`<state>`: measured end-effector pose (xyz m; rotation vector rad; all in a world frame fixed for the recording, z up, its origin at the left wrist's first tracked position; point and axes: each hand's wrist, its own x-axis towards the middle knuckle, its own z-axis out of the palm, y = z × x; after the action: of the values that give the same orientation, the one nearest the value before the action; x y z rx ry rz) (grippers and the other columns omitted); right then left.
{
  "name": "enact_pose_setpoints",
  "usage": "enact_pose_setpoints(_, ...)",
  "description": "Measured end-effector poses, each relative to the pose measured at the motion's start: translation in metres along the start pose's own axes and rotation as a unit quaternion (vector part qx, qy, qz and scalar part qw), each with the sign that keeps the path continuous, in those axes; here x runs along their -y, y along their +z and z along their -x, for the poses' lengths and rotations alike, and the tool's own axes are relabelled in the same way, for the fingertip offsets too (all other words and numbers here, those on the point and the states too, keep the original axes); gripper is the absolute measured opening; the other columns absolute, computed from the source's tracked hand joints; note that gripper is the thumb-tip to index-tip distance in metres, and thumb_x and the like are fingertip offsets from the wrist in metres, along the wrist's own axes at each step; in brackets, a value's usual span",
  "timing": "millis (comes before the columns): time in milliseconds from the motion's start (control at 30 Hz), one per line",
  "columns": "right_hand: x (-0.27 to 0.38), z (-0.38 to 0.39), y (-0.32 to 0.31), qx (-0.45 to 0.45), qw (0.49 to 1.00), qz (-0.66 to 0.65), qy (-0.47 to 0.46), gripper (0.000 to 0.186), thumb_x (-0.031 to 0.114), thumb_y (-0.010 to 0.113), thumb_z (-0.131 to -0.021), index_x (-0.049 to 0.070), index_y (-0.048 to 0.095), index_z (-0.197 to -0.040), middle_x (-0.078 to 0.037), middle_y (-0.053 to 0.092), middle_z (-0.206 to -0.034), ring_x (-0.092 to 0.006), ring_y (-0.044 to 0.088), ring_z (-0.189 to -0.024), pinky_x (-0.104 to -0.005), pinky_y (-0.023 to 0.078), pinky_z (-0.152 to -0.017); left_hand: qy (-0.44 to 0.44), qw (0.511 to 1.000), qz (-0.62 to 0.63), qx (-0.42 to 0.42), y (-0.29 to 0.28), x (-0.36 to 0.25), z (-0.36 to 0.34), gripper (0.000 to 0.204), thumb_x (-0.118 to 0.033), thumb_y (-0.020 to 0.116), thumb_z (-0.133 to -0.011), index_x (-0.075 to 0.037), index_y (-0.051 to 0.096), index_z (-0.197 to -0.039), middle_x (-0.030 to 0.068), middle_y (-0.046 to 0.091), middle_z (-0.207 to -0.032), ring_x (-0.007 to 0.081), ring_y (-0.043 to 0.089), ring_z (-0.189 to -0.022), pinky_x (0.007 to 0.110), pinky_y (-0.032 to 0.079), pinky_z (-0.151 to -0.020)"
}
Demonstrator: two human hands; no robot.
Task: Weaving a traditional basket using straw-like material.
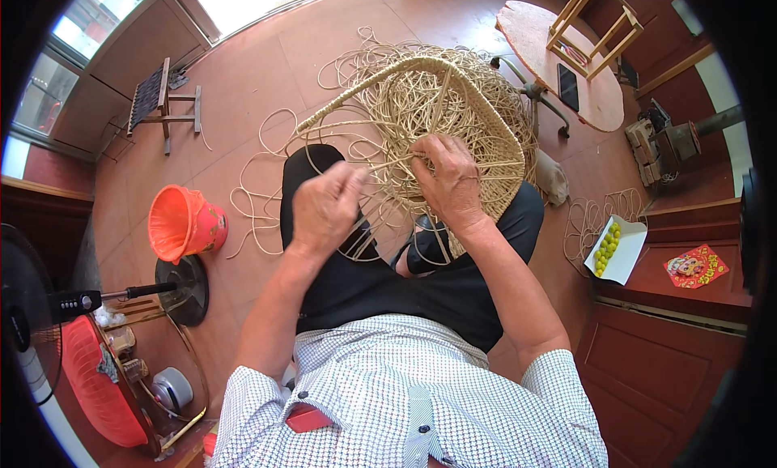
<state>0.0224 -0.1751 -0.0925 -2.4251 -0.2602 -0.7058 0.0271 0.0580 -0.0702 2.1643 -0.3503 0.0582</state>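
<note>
A woven basket piece of tan straw cord (507, 154), with a thick braided rim and loose strands across it, rests between and over my knees. My left hand (328, 205), slightly blurred, has its fingers closed around a tan strand just left of the weaving. My right hand (443, 176) has its thumb and fingers pinched on strands over the middle of the piece. A big tangled heap of the same cord (477, 79) lies on the floor beyond, with long loops trailing to the left.
A red bucket (182, 221) and a standing fan (32, 314) are at my left, a small stool (166, 104) farther back. A round table (599, 112) with a phone stands at right rear. A white tray of green fruit (627, 245) sits on red furniture at my right.
</note>
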Motion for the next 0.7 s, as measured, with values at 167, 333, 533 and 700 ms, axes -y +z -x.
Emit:
enact_pose_setpoints(167,-0.003,-0.003,0.000,0.018,1.000,0.010,0.014,0.012,0.012,0.077,-0.094,0.010,0.073,-0.105,-0.010,0.076,-0.099,-0.0357,0.072,-0.098,-0.0479,0.058,-0.087,0.029,0.993,-0.105,-0.051,-0.037,0.026,-0.030,0.035,-0.034,0.075,-0.110,-0.003,0.074,-0.094,0.0163,0.059,-0.070,0.0254,0.059,-0.063,0.042,0.048,-0.064)
enact_pose_setpoints(333,0.000,-0.011,-0.014,0.084,0.994,-0.052,0.053,0.015,0.017,0.079,-0.096,0.008,0.075,-0.108,-0.011,0.079,-0.099,-0.0343,0.074,-0.100,-0.0479,0.059,-0.089,-0.003,0.991,-0.125,-0.048,-0.041,0.034,-0.041,0.030,-0.033,0.077,-0.109,-0.003,0.077,-0.103,0.0148,0.064,-0.075,0.0252,0.065,-0.066,0.041,0.050,-0.067)
enact_pose_setpoints(533,-0.001,-0.014,-0.020,0.124,0.987,-0.064,0.082,0.018,0.021,0.079,-0.099,0.007,0.076,-0.109,-0.015,0.080,-0.102,-0.0369,0.076,-0.103,-0.0491,0.059,-0.091,0.133,0.969,-0.083,-0.189,-0.008,0.006,-0.012,0.019,-0.014,0.078,-0.104,-0.006,0.074,-0.120,0.0121,0.074,-0.098,0.0290,0.070,-0.070,0.041,0.057,-0.069)
enact_pose_setpoints(700,0.012,-0.029,-0.032,0.204,0.964,-0.069,0.152,0.022,0.023,0.076,-0.102,0.005,0.075,-0.113,-0.020,0.081,-0.106,-0.0408,0.077,-0.105,-0.0519,0.059,-0.093,0.018,0.991,0.092,-0.093,0.037,-0.039,0.031,0.025,-0.004,0.078,-0.101,-0.004,0.073,-0.126,0.0113,0.074,-0.102,0.0198,0.069,-0.075,0.034,0.058,-0.071)
